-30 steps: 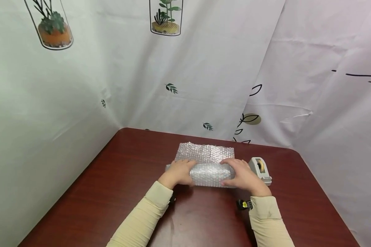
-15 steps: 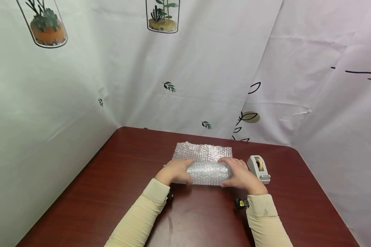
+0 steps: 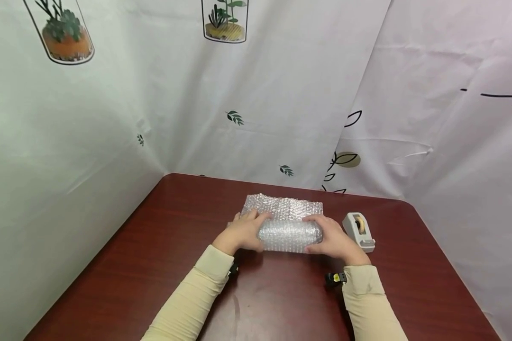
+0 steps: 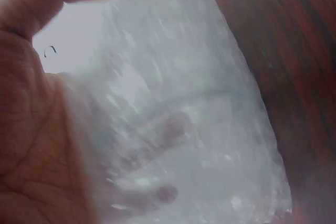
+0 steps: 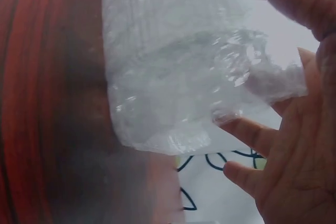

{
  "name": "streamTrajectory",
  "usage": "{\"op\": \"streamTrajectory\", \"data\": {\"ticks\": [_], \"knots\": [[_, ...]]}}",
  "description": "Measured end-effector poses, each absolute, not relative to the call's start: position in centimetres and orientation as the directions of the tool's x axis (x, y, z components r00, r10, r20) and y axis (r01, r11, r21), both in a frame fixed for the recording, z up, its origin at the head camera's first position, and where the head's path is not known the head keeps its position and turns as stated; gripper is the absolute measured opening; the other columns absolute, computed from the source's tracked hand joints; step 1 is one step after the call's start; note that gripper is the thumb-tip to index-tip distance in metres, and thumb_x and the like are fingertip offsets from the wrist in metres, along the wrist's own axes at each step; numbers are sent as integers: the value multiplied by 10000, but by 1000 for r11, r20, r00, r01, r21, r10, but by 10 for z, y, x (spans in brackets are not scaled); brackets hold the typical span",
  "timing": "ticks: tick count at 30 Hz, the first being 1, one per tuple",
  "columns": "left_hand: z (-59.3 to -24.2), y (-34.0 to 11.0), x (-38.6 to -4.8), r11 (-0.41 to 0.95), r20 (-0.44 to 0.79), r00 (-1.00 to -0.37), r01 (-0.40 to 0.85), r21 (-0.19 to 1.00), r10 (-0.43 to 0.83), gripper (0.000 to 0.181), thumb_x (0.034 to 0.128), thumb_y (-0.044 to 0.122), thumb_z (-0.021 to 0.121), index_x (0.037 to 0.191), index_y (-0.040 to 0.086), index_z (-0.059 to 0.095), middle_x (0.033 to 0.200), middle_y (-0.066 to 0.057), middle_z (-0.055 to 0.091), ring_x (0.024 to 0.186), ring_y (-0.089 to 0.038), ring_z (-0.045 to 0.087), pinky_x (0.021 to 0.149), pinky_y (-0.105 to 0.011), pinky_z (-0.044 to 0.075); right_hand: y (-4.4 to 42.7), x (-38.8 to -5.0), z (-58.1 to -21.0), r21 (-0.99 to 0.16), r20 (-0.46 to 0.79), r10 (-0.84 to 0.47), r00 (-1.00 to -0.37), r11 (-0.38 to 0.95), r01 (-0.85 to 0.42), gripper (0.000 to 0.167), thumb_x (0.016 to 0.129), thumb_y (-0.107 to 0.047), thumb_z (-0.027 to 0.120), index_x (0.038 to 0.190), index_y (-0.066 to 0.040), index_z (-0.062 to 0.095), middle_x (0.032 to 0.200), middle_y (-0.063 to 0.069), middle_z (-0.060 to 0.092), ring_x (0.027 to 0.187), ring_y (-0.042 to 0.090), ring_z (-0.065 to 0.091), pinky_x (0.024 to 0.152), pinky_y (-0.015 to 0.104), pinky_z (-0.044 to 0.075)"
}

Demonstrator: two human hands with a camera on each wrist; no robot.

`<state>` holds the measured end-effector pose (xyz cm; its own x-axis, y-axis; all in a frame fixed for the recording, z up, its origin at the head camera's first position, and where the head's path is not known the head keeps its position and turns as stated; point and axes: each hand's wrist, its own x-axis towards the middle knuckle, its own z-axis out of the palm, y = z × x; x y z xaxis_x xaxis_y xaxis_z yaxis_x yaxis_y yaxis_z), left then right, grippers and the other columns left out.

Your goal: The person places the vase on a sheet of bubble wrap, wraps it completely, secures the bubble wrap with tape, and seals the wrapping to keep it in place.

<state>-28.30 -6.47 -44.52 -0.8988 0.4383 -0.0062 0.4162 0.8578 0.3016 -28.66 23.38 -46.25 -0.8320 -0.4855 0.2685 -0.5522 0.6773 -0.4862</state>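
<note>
A rolled-up bundle of bubble wrap (image 3: pixel 288 237) lies on the table in the head view, with a flat flap of the sheet (image 3: pixel 283 206) stretching behind it. My left hand (image 3: pixel 244 232) holds the bundle's left end, thumb at the front and fingers over the far side. At the opposite end my right hand (image 3: pixel 333 239) grips it the same way. Through the cloudy bubble wrap (image 4: pixel 210 145) in the left wrist view, blurred fingertips show. In the right wrist view, the end of the bubble wrap (image 5: pixel 163 114) looks folded and loose beside the fingers. Whatever is inside is hidden.
A white tape dispenser (image 3: pixel 358 232) with a yellowish roll stands just right of my right hand. The dark red table (image 3: pixel 153 265) has rounded back corners. White printed cloth (image 3: pixel 281 94) hangs behind it and at both sides.
The left hand's fingers have shifted and spread a little over the bundle's far side. Both hands stay at the ends of the bubble wrap, which has hardly moved. The head view has tilted slightly.
</note>
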Motion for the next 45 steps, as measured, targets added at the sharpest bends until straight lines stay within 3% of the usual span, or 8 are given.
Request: {"op": "streamTrajectory", "data": {"ticks": [7,14,21,29,39,45], "knots": [[-438,-52,-272,855,44,-880,471,217,473,891,723,203,820,1520,228,423,1480,-262,426,1383,-455,404,1102,-656,309,239,-290,-473,-581,262,-453,-852,631,-514,744,695,-295,904,1353,-159,586,1365,99,586,1257,346,518,1030,569,408],[-440,-46,-269,868,98,-881,473,153,463,876,735,206,834,1510,245,428,1368,-194,500,1323,-413,463,1069,-630,366,239,-291,-478,-673,274,-431,-860,553,-491,743,713,-266,909,1369,-152,579,1396,114,547,1268,305,496,1040,567,397],[-443,-42,-267,873,102,-883,469,133,459,865,768,170,800,1531,268,403,1469,-222,459,1381,-446,416,1114,-657,301,240,-293,-487,-714,259,-399,-880,534,-453,753,757,-250,878,1414,-127,532,1445,151,498,1320,338,453,1061,582,360],[-457,-40,-275,878,174,-868,478,35,466,937,729,308,890,1524,278,395,1374,-173,510,1318,-404,476,1099,-648,330,241,-295,-492,-757,198,-346,-917,540,-368,761,817,-293,836,1460,-140,458,1509,189,432,1389,402,386,1096,627,304],[-458,-47,-278,872,155,-870,484,79,469,852,819,280,844,1536,291,384,1414,-134,508,1345,-360,460,1100,-621,341,244,-299,-497,-813,167,-350,-922,480,-330,714,872,-244,782,1490,-140,441,1558,200,372,1435,411,311,1103,649,275],[-452,-51,-280,872,96,-877,479,96,471,843,813,255,800,1540,320,376,1456,-114,503,1349,-348,464,1082,-610,363,247,-298,-490,-806,174,-363,-916,482,-344,678,896,-239,757,1487,-111,450,1538,218,404,1417,414,348,1093,643,299]]}}
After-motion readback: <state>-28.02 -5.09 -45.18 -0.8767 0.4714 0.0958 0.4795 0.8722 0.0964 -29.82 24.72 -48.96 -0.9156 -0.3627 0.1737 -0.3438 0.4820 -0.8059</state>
